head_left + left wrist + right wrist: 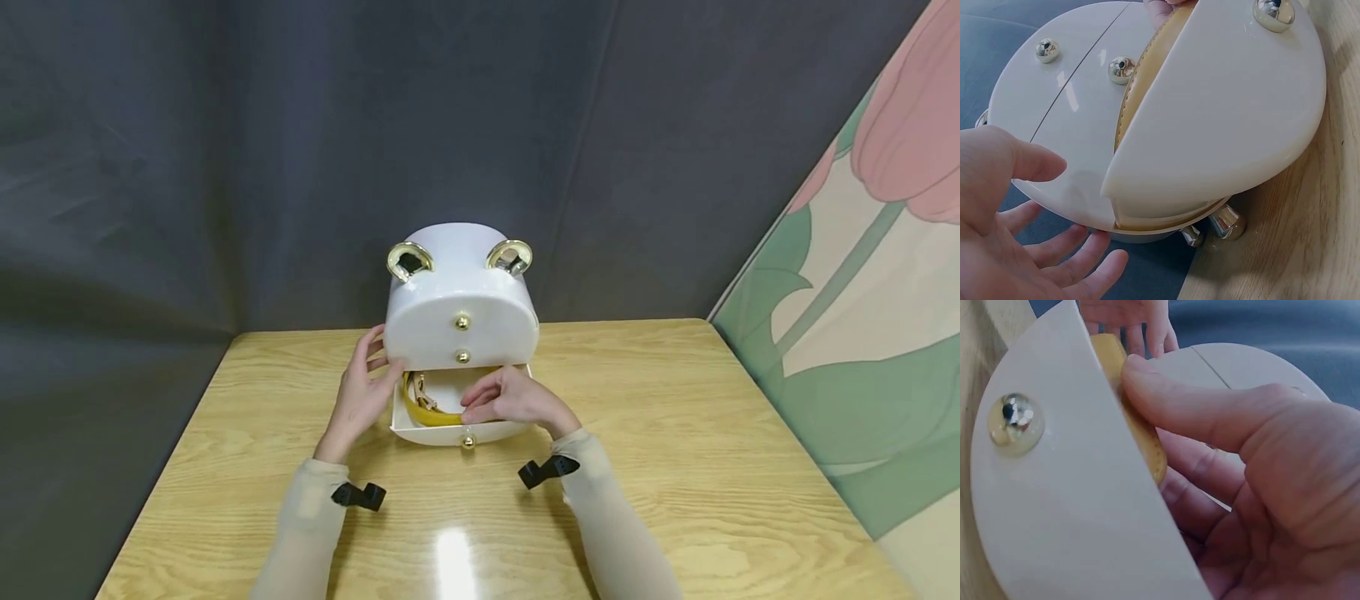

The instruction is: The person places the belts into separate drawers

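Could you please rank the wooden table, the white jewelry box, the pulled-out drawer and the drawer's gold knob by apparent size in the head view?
Largest to smallest:
1. wooden table
2. white jewelry box
3. drawer
4. gold knob

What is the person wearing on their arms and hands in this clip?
Both arms wear thin, sheer beige sleeves reaching the wrists. A small black clip-like mount sits on each wrist. The left hand and right hand are bare: no gloves, and no rings or watch that I can see.
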Motion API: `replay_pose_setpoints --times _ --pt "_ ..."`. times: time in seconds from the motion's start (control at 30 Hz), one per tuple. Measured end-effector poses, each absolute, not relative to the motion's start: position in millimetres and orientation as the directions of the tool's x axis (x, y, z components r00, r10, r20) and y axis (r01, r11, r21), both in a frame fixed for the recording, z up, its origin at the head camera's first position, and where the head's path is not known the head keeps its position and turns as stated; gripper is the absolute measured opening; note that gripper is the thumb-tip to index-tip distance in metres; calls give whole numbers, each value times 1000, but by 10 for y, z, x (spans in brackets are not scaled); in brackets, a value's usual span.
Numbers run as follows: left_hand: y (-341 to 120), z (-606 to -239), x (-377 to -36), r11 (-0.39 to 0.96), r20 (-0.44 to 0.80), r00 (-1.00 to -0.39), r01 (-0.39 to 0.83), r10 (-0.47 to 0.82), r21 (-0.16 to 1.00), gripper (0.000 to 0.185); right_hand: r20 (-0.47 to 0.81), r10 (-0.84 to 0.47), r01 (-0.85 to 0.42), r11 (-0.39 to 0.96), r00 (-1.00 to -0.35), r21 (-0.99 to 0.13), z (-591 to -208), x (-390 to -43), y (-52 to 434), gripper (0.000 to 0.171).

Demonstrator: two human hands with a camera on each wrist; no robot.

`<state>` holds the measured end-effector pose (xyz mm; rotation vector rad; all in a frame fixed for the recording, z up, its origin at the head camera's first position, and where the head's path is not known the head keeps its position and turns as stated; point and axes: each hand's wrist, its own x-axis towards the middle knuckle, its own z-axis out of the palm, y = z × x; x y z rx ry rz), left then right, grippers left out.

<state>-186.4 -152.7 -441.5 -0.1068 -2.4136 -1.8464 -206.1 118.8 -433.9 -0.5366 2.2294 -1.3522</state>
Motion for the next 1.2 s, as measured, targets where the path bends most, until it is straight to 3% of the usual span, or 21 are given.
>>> replay_pose_setpoints --times 0.3,0.7,1.0,1.2 --pt "-1518 -4407 -1877 266 122 -993 115 -7 957 66 -112 -566 -197 455 -817 -868 -4333 -2032 1131 14" --pt "-1536 -4430 -1879 271 117 -993 109 -14 956 65 -148 -486 -166 544 -861 -823 -4318 -1991 1043 7" --pt "-1508 -4441 -1874 284 111 -994 104 -8 953 65 -166 -379 -158 688 -910 -708 -4189 -1873 1045 5" --pt "-1534 -4440 -1882 292 111 -994 101 -18 951 66 -146 -400 -194 692 -905 -695 -4184 -1881 999 7"
